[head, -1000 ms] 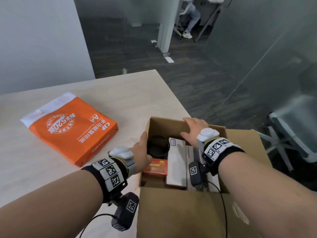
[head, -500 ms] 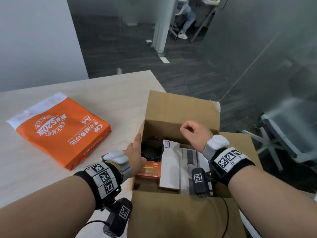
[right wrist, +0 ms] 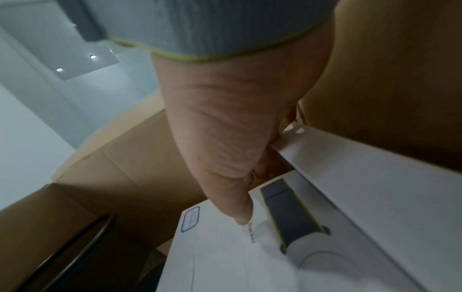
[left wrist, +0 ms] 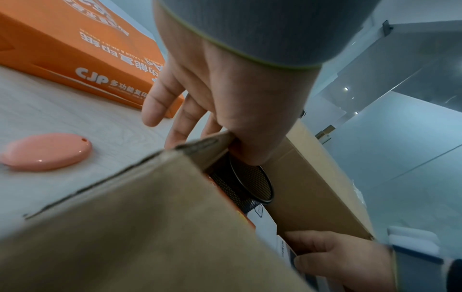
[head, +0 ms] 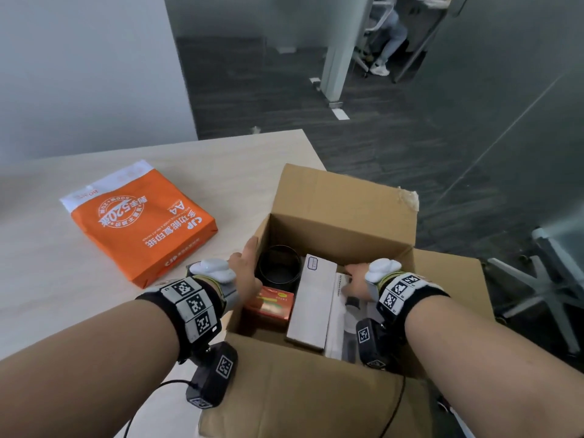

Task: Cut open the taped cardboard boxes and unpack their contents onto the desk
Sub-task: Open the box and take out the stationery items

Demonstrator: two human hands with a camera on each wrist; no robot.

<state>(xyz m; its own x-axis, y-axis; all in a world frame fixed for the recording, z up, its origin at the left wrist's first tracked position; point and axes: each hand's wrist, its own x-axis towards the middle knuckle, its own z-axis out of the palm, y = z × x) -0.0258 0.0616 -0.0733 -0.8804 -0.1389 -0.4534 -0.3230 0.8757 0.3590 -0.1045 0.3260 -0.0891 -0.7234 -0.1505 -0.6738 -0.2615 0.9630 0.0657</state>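
Note:
An open cardboard box (head: 341, 197) stands at the desk's right edge with its far flap upright. Inside it are a black mesh pen holder (head: 279, 268), a red packet (head: 271, 303), a plain long white box (head: 313, 305) and a printed white box (head: 339, 311). My left hand (head: 246, 273) pinches the box's left wall, thumb inside and fingers outside, as the left wrist view shows for the left hand (left wrist: 225, 98) and the wall (left wrist: 150, 217). My right hand (head: 354, 279) is down in the box. Its thumb lies on the printed white box (right wrist: 287, 217) and its fingers curl round that box's far end.
An orange A4 paper ream (head: 142, 222) lies on the wooden desk (head: 63, 311) left of the box. A pink oval object (left wrist: 46, 151) rests on the desk near the box's left wall. The desk ends just beyond the box; an office chair (head: 553, 279) stands to the right.
My right hand left the box's far rim and went down onto the printed white box. The far flap, pressed back before, now stands up. My left hand stays on the left wall.

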